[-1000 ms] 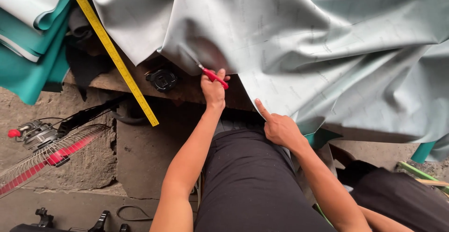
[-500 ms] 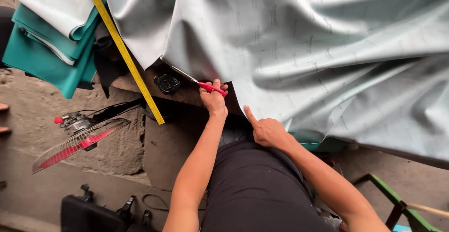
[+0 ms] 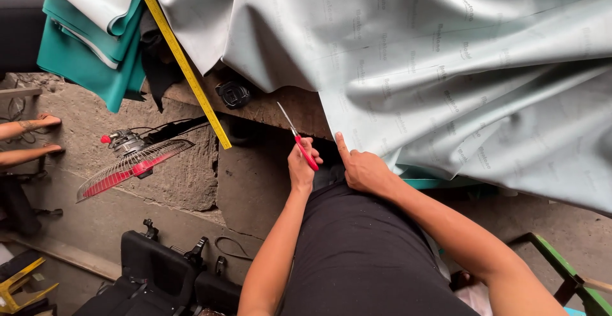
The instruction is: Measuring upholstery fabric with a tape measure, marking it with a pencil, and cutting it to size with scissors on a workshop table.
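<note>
Scissors (image 3: 298,139) in left hand (image 3: 301,166); right hand (image 3: 361,169) touches fabric (image 3: 446,67).

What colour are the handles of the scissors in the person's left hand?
Red. The scissors show best in the head view, held in the left hand.

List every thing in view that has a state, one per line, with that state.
scissors: blades apart, held in the left hand, clear of the cloth
grey sheet: draped over the table edge, wrinkled, pinned by the right hand
yellow measuring stick: slanting off the table
fan: tilted; whether it is running, cannot tell
teal cloth: folded, hanging
</note>
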